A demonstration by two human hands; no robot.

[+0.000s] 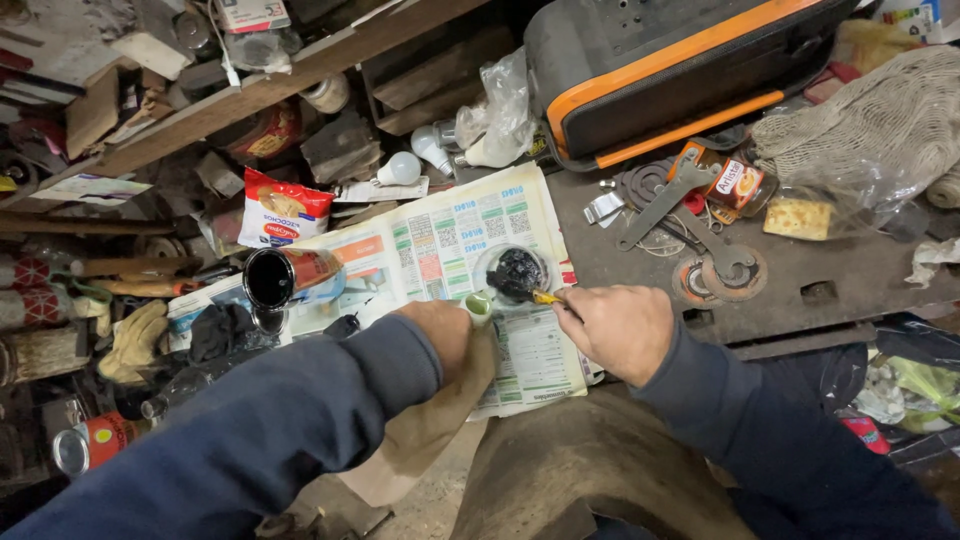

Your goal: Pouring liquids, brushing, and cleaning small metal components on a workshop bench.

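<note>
My right hand (618, 330) grips a brush (528, 291), bristles in the lid (512, 271) of black paint on the newspaper (450, 250). My left hand (440, 335) is closed around a small pale bottle (479, 305) just left of the lid. Open can (280, 277) lies further left, spanner (665, 200) well right

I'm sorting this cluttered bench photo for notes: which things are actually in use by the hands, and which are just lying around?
In use:
right hand with a small brush
round dish of black paint
left hand on a small pale bottle
newspaper underneath

Lying about:
open paint can
wrench
light bulb
work glove
orange-trimmed case
</note>
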